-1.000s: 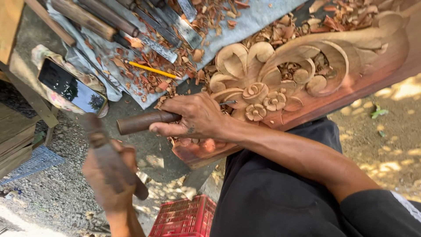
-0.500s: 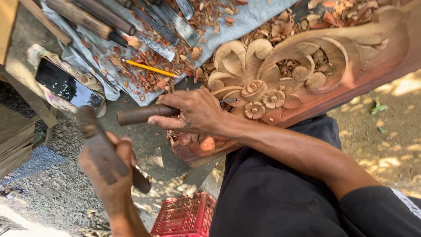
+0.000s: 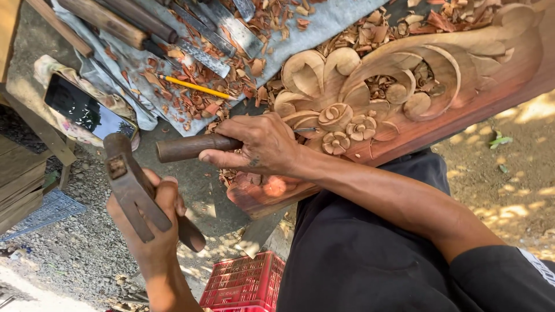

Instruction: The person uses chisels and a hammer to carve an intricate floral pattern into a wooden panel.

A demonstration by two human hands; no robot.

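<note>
mallet hand: right hand (image 3: 151, 222) wrapped tight around wooden mallet (image 3: 130, 185), hanging near chisel butt
chisel hand: left hand (image 3: 263, 144) clamped on chisel (image 3: 196, 147), tip at flower carving (image 3: 347, 130)
risk: off-centre hit could skid, gouging petals or knuckles

black short-sleeved shirt, perhaps white sleeve trim, bare forearms

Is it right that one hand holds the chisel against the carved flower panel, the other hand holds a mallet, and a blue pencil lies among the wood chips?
Not quite: the pencil is yellow, not blue, as the head view shows. The rest stands: one hand holds the chisel against the carved flower panel, the other hand holds the mallet, and wood chips surround the pencil.
</note>
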